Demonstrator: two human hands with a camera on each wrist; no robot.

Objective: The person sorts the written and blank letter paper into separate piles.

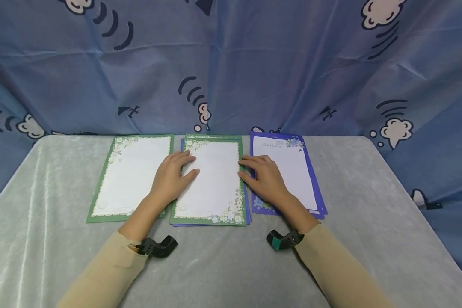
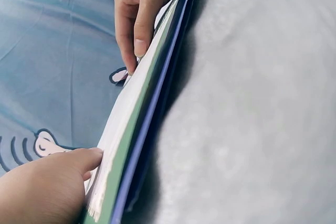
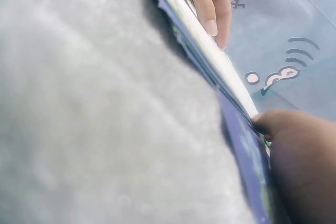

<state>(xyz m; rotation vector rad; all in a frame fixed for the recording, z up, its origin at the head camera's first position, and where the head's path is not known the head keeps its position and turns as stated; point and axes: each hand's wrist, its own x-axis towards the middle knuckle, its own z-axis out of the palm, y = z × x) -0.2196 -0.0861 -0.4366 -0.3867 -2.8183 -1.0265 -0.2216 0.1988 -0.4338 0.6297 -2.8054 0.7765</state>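
Note:
In the head view, a green-bordered sheet of floral letter paper (image 1: 211, 179) tops the middle stack, with blue-purple edges showing beneath it. My left hand (image 1: 173, 175) rests over the stack's left edge, thumb and forefinger spread apart on the top sheet. At the right edge, the fingertips of my right hand (image 1: 265, 177) touch the stack, thumb apart from the fingers. That hand also lies over part of a purple-bordered sheet (image 1: 286, 171) on the right. Partly under my left wrist lies another green-bordered sheet (image 1: 132, 179). The left wrist view shows the stacked papers (image 2: 126, 145) edge-on.
A grey velvety cloth (image 1: 215, 265) covers the table. Behind its far edge hangs a blue curtain (image 1: 254, 77) with cartoon prints. Dark bands (image 1: 159, 247) are worn on both wrists, beside the beige sleeves (image 1: 104, 273).

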